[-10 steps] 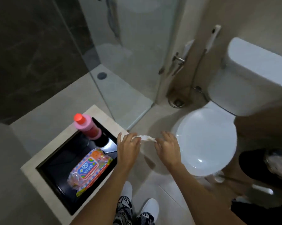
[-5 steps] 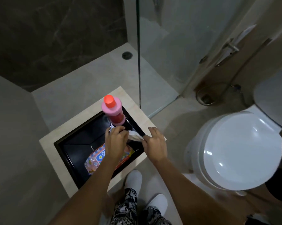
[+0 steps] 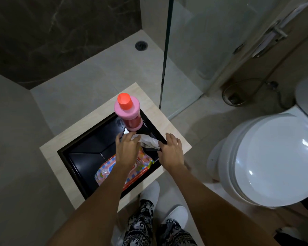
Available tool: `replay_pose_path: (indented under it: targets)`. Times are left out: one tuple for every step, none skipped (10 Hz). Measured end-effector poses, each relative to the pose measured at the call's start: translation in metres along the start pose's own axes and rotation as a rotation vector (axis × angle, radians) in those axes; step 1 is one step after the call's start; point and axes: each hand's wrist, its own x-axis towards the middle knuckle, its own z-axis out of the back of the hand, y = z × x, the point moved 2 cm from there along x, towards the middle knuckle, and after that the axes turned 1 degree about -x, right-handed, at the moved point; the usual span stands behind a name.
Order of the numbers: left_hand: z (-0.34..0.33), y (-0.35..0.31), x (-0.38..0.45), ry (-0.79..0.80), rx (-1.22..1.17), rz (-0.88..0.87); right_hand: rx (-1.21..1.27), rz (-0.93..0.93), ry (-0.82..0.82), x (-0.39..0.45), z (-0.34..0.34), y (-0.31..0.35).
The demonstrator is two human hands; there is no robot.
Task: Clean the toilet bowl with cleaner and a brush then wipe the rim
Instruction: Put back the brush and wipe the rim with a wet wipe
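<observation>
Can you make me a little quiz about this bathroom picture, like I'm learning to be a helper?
1. True or false: the toilet lid is down.
2. What sits in the black sink behind the hands: A) a green bucket, B) a pink bottle with a red cap, C) a yellow sponge?
3. Fill in: the left hand and the right hand have a white ____ between them.

Key
1. True. The lid covers the bowl.
2. B. It stands upright at the sink's far corner, and a colourful wipes pack lies nearer.
3. Wipe. The left hand pinches one end; the right hand's grip on the other end is hard to see.
</observation>
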Motion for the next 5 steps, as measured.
replay_pose_path:
  targets:
    - [0.001, 0.0, -0.003, 0.005, 0.025, 0.004, -0.036, -0.03, 0.058, -0.004, 0.005, -0.003]
    - [0.007, -0.006, -0.003, 0.034, 0.024, 0.013, -0.004, -0.036, 0.067, -0.005, 0.014, -0.006]
    - [0.009, -0.015, -0.006, 0.208, 0.113, 0.027, 0.038, -0.058, 0.084, -0.01, 0.024, -0.007]
    - [0.019, -0.025, -0.012, 0.4, 0.124, 0.013, 0.053, -0.094, 0.151, -0.023, 0.04, -0.013]
    - [0.041, -0.043, -0.015, 0.497, 0.118, 0.015, 0.083, -0.163, 0.181, -0.041, 0.065, -0.025]
